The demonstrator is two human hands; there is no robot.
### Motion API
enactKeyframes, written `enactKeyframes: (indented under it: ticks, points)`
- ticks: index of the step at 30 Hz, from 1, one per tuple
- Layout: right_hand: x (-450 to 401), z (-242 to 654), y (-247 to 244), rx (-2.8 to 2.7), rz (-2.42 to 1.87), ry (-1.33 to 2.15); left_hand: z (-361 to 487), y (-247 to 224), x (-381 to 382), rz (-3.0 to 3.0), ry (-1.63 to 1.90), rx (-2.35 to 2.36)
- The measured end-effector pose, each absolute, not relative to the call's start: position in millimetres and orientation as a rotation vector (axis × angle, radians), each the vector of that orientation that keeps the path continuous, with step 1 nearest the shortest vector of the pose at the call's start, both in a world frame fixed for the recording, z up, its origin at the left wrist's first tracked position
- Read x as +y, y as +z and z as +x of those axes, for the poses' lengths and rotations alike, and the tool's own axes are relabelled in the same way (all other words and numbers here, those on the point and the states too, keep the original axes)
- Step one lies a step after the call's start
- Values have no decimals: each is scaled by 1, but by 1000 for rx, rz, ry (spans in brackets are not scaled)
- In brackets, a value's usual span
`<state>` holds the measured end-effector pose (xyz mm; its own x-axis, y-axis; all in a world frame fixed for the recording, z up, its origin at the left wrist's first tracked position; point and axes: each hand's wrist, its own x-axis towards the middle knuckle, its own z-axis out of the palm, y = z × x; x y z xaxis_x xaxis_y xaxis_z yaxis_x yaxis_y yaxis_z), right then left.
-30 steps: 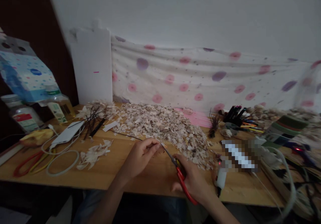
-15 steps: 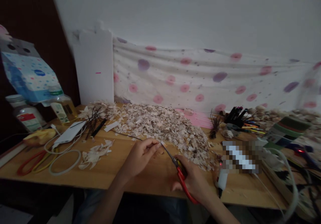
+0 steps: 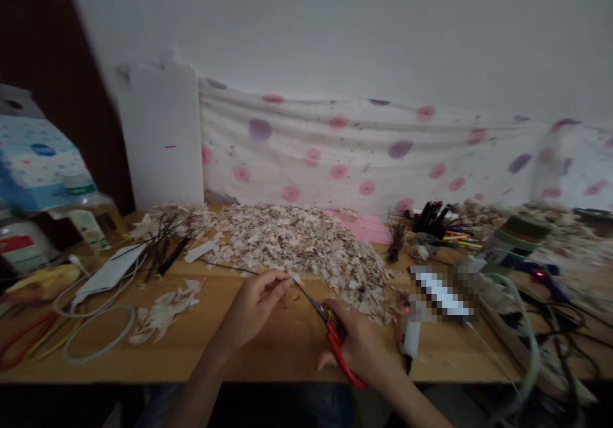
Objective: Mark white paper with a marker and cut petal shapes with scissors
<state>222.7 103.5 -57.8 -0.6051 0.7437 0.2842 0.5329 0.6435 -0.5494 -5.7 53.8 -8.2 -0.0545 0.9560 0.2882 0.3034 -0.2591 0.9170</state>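
My left hand [image 3: 258, 303] pinches a thin dark stick [image 3: 230, 266] that runs out to the left, with a small pale piece at its fingertips. My right hand [image 3: 354, 338] is wrapped round red-handled scissors [image 3: 339, 350], whose blades point up and left and reach that pale piece. Behind both hands a broad heap of pale, flaky scraps [image 3: 297, 239] spreads over the wooden table [image 3: 268, 358]. A white paper strip [image 3: 200, 251] lies near the stick's far end.
At left are a white power bank [image 3: 111, 271], a coiled cable, bottles, a smaller flake pile [image 3: 165, 310] and dark twigs. At right stand a white glue gun-like device [image 3: 410, 335], a blurred-out phone, a pen holder [image 3: 428, 227], a green container [image 3: 514, 243] and tangled cables.
The whole view has turned slightly to the right, so the scene sits further left. Both hands keep nearly the same pose, with the scissors still at the left fingertips.
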Motion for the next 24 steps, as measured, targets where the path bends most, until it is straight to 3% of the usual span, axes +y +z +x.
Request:
enactKeyframes:
  ticks: [24]
  points:
    - [72, 250, -59, -2248, -1268, 405, 17, -17, 73, 1583, 1105, 1293]
